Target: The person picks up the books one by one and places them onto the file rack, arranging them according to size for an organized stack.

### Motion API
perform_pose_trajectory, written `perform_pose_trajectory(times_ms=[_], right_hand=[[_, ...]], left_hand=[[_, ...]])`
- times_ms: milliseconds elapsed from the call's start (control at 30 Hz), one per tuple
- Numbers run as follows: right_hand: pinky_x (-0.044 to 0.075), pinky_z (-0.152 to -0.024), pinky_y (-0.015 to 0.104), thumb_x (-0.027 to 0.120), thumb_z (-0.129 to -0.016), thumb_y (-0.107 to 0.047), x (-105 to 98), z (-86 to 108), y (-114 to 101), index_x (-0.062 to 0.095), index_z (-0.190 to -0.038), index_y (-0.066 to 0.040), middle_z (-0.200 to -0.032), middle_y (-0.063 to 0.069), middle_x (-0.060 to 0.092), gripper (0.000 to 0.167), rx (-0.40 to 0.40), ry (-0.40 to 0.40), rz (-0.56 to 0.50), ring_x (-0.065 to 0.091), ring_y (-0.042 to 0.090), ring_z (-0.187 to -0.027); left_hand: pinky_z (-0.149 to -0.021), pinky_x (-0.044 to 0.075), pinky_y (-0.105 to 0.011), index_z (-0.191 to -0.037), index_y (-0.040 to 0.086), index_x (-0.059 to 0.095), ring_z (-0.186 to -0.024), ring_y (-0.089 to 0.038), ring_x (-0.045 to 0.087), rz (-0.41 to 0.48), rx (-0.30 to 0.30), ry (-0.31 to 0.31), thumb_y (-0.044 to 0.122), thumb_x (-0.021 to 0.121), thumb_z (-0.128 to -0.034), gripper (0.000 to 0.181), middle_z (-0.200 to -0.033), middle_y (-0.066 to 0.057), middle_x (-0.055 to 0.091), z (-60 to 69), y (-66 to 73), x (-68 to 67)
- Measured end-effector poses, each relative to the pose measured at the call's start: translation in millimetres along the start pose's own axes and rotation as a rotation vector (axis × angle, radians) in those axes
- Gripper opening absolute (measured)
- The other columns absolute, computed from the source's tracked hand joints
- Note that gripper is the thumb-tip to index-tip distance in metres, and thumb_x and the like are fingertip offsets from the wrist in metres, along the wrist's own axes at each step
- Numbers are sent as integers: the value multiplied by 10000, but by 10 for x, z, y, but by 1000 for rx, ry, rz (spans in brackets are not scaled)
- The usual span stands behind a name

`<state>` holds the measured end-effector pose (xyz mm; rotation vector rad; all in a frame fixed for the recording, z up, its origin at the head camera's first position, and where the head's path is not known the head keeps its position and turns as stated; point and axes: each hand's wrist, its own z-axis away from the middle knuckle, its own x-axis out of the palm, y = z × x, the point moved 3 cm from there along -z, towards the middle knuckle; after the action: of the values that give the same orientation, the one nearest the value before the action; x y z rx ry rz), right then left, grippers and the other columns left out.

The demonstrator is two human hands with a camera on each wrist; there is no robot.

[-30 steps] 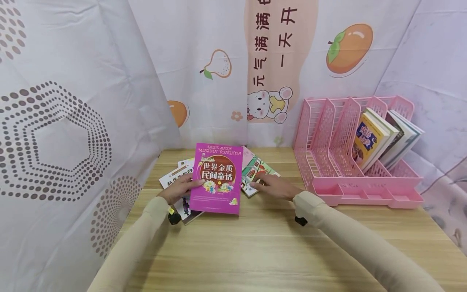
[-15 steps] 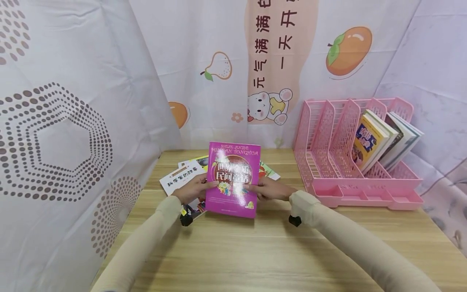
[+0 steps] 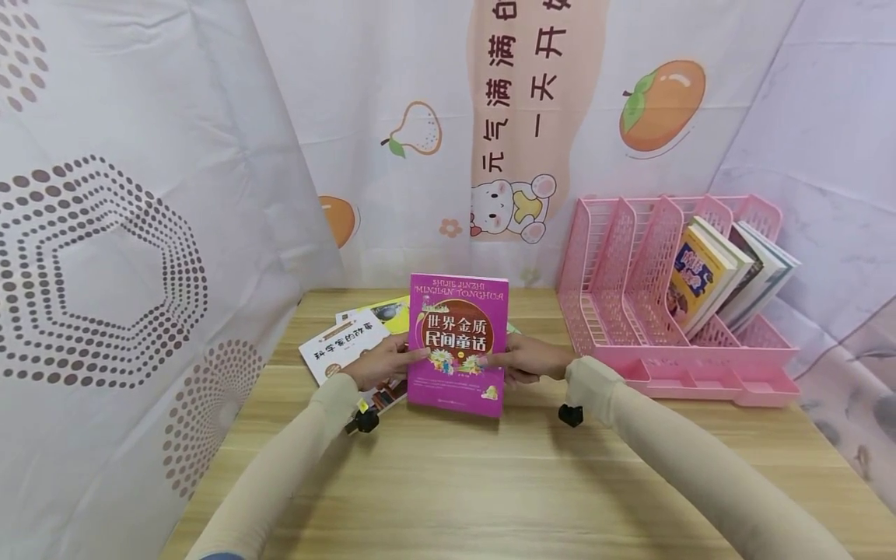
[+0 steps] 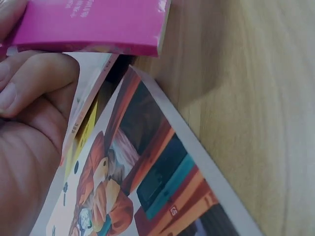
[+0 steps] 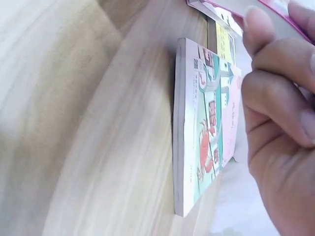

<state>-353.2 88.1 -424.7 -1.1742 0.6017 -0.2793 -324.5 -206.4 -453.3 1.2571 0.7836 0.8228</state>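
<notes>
Right between left hand (image 3: 382,363) and right hand (image 3: 536,358), gripping a glossy magenta paperback book (image 3: 458,342) by both sides, thumbs on the cover, just above the wooden worktop (image 3: 448,482). Beside the left hand, seeing a white illustrated book (image 3: 350,341) lying partly over a yellow-covered book (image 3: 396,313). Beyond the right hand, spotting a flat pink-and-green picture book (image 5: 211,118); farther right, a pink plastic compartment rack (image 3: 689,358) holding leaning books (image 3: 696,284).

A wooden tabletop (image 3: 448,482) is being occupied by a pink rack (image 3: 689,358), a white book (image 3: 339,346), a yellow book (image 3: 395,315) (partly covered) and a crab-printed book (image 5: 209,130).
</notes>
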Motion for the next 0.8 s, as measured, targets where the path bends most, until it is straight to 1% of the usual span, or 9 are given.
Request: perform_pose_trajectory(times_ms=[100, 200, 233, 333, 433, 533, 600, 700, 800], right_hand=[[312, -374, 261, 638, -1025, -415, 19, 22, 3, 577, -1405, -153, -777, 399, 573, 466, -24, -1, 1, 373, 120, -378], [326, -369, 263, 624, -1035, -411, 13, 52, 6, 539, -1427, -172, -777, 375, 587, 467, -55, 21, 15, 388, 120, -381], [330, -369, 263, 619, -1039, -403, 3, 67, 5, 534, -1428, -173, -771, 365, 591, 460, -68, 33, 21, 391, 120, -382], [323, -357, 264, 606, -1046, -396, -41, 129, -16, 571, -1381, -157, -716, 322, 578, 413, -94, 84, 46, 380, 118, -373], [317, -353, 267, 587, -1057, -386, -94, 189, -47, 632, -1304, -110, -647, 234, 568, 373, -118, 133, 62, 364, 116, -365], [315, -350, 267, 574, -1062, -392, -165, 255, -64, 644, -1296, -95, -623, 136, 579, 384, -129, 198, 64, 353, 108, -368], [309, -354, 262, 568, -1064, -410, -215, 297, -66, 638, -1311, -92, -634, 111, 587, 408, -125, 246, 65, 349, 102, -380], [294, -367, 251, 561, -1066, -421, -291, 363, -65, 628, -1319, -78, -663, 133, 610, 431, -128, 332, 61, 354, 100, -403], [305, -383, 253, 563, -1066, -414, -349, 441, -82, 601, -1337, -62, -708, 205, 624, 446, -142, 405, 67, 396, 121, -443]], left_hand=[[-913, 574, -425, -1495, 81, 494, -1090, -258, 703, -36, -16, 10, 323, 628, -1046, 527, -1315, -153, 651, -23, -12, -13], [-754, 574, -313, -1465, 82, 536, -831, -140, 659, -94, -18, 21, 339, 642, -1036, 511, -1274, -142, 664, -49, -18, -35], [-723, 550, -285, -1447, 95, 560, -802, -113, 620, -130, -16, 29, 351, 647, -1031, 496, -1265, -126, 662, -58, -21, -45], [-608, 437, -272, -1332, 132, 654, -686, -131, 491, -248, -14, 64, 406, 657, -1016, 418, -1226, -84, 665, -76, -40, -92], [-546, 411, -276, -1208, 166, 715, -638, -137, 475, -321, -28, 102, 450, 655, -1007, 353, -1153, -63, 681, -78, -80, -154], [-475, 342, -277, -1171, 138, 727, -541, -141, 388, -308, -42, 117, 451, 640, -1016, 360, -1070, -86, 705, -103, -117, -196], [-465, 330, -265, -1170, 88, 719, -525, -124, 377, -299, -48, 131, 446, 628, -1024, 397, -1026, -89, 715, -127, -130, -208], [-485, 356, -265, -1195, 38, 696, -520, -110, 387, -308, -40, 162, 427, 602, -1044, 429, -1015, -76, 729, -195, -129, -186], [-532, 398, -267, -1189, 37, 690, -528, -109, 393, -328, -22, 186, 391, 577, -1064, 392, -1034, -91, 731, -289, -101, -111]])
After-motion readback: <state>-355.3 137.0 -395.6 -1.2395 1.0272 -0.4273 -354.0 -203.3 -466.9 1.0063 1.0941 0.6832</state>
